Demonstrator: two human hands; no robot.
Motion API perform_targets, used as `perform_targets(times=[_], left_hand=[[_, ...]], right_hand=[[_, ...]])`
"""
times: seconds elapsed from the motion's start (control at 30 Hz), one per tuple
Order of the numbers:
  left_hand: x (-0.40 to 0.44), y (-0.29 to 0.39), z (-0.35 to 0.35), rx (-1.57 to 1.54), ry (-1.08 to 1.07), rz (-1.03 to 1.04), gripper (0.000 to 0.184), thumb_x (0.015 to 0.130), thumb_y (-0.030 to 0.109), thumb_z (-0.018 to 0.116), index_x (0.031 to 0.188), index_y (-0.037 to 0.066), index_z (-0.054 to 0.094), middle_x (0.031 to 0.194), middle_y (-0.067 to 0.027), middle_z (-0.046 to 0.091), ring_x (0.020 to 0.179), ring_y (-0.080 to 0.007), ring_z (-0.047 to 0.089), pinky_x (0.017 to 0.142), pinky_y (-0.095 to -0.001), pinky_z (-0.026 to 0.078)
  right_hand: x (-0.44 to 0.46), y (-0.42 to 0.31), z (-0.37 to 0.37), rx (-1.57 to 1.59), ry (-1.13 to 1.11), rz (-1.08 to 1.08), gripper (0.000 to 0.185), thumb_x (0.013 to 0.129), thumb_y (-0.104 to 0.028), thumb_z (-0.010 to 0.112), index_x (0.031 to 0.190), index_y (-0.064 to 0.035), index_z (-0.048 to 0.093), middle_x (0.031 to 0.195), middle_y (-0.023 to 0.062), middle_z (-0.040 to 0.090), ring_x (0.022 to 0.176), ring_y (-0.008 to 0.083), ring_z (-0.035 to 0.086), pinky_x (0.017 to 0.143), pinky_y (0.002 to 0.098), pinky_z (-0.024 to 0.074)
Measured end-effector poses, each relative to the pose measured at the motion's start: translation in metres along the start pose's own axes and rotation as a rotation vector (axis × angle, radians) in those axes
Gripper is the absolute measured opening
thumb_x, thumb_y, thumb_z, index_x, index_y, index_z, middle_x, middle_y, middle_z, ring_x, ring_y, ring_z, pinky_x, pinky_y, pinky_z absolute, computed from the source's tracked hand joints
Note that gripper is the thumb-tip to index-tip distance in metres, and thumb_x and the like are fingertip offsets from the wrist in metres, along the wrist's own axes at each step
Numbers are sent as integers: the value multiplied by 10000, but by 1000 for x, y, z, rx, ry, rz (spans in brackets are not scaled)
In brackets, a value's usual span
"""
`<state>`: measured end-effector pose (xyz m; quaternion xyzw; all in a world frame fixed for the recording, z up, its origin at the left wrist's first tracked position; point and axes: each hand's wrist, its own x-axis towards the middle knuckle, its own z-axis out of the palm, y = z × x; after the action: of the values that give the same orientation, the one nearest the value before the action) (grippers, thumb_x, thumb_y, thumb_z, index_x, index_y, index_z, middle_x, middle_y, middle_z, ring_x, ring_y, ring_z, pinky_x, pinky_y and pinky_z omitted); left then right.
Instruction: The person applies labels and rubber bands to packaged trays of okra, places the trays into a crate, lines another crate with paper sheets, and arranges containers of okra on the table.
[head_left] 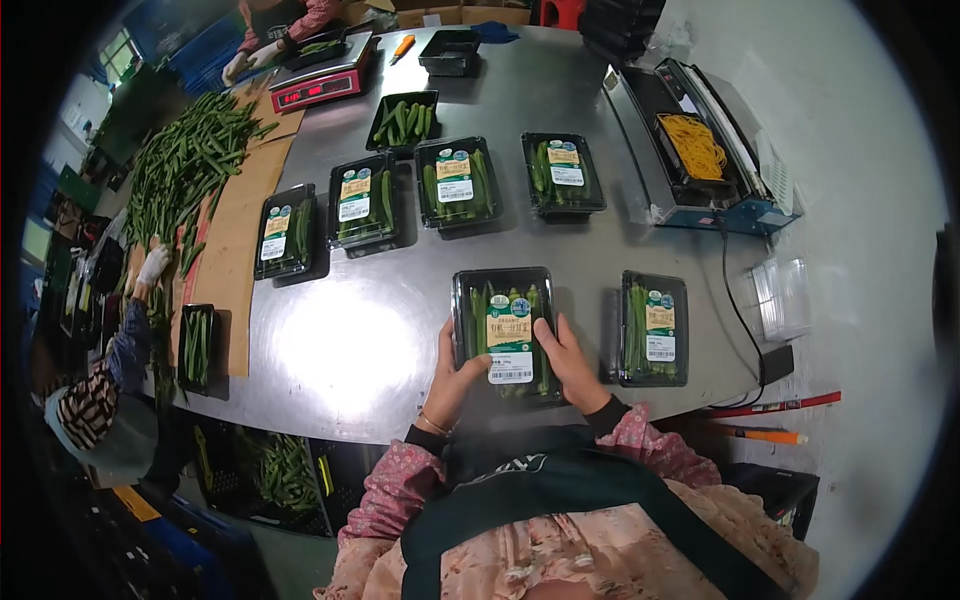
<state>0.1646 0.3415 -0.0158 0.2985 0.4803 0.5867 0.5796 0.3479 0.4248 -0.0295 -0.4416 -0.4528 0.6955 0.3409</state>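
Between my two hands is a black tray of okra (pixel 510 335) with a clear lid and a green, cream and white label. My left hand (pixel 456 375) grips its left side, the thumb on the lid beside the label. On the right side my right hand (pixel 568 362) holds it, thumb over the label's edge. Another labelled okra tray (pixel 654 328) lies to the right of my hands. Farther back stand several more lidded, labelled trays, among them one (pixel 563 172) at the right of that row. An unlabelled tray of okra (pixel 404 120) is behind them.
Loose okra (pixel 190 150) is heaped on cardboard (pixel 230 240) at the left, where a co-worker's gloved hand (pixel 155 265) reaches in. Another person stands behind a red scale (pixel 318 88). A machine (pixel 700 150) with yellow bands, an empty black tray (pixel 450 53) and an orange cutter (pixel 402 48) are farther back.
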Motion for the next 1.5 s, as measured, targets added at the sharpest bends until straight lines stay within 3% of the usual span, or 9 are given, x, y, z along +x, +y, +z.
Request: perform_targets(times=[0.2, 0.4, 0.53, 0.57, 0.67, 0.87, 1.07, 1.17, 1.5], left_hand=[[-4, 3, 1, 25, 32, 41, 716, 892, 150, 595, 1468, 46, 183, 1354, -131, 398, 1240, -208, 420, 1046, -325, 356], [-3, 17, 4, -83, 44, -52, 697, 919, 121, 568, 1485, 71, 164, 1345, -136, 416, 1218, -208, 444, 1020, -319, 382], [-2, 24, 3, -163, 49, -109, 722, 904, 75, 557, 1494, 97, 141, 1333, -167, 457, 1163, -233, 523, 956, -330, 461], [-3, 29, 5, -190, 68, -137, 726, 898, 72, 553, 1494, 97, 138, 1319, -171, 475, 1147, -240, 541, 947, -338, 474], [-6, 38, 7, -195, 72, -143, 720, 887, 61, 530, 1491, 97, 141, 1278, -179, 517, 1098, -259, 588, 906, -356, 517], [-20, 33, 2, -177, 145, -162, 707, 872, 81, 547, 1484, 118, 196, 1267, -149, 511, 1072, -252, 598, 812, -360, 570], [-24, 8, -6, -205, 183, -152, 699, 850, 67, 547, 1468, 107, 222, 1250, -146, 512, 1066, -256, 594, 832, -361, 558], [-21, 9, 0, -222, 236, -168, 695, 853, 55, 558, 1458, 99, 220, 1236, -168, 521, 1063, -268, 600, 861, -365, 549], [-12, 4, -12, -240, 233, -143, 686, 864, 69, 608, 1441, 82, 237, 1246, -123, 517, 1089, -221, 567, 879, -349, 522]], right_hand=[[-6, -11, 18, -23, 68, -34, 394, 1028, -386, 417, 1248, -63, 463, 1152, 43, 544, 1076, 115, 492, 950, 270, 387], [-9, -33, 20, 9, -13, -10, 497, 1019, -401, 434, 1326, -12, 393, 1250, 91, 504, 1168, 167, 451, 1015, 297, 341], [-1, -37, 4, -196, 10, 158, 863, 958, -503, 499, 1467, 93, 137, 1514, 278, 230, 1428, 318, 206, 1150, 350, 192], [18, -16, -15, -185, 5, 51, 461, 988, -346, 530, 1285, 4, 485, 1185, 54, 561, 1072, 112, 504, 949, 264, 394], [41, -86, -65, -449, 6, -241, 380, 964, -279, 581, 1199, 19, 568, 1036, 24, 615, 926, 83, 548, 822, 247, 456], [151, -191, -218, -680, 666, -662, 247, 878, -235, 648, 973, -9, 677, 819, 102, 693, 760, 233, 660, 678, 359, 504], [219, -219, -282, -1525, 1209, -856, 187, 840, -213, 582, 755, -56, 639, 812, 94, 657, 794, 327, 646, 663, 469, 488], [249, -212, -308, -1733, 1126, -504, 158, 860, -196, 535, 801, -116, 658, 847, 86, 650, 805, 298, 651, 674, 463, 497], [211, -238, -303, -1371, 983, -927, 140, 842, -144, 630, 803, -18, 585, 798, 144, 592, 763, 348, 585, 671, 429, 460]])
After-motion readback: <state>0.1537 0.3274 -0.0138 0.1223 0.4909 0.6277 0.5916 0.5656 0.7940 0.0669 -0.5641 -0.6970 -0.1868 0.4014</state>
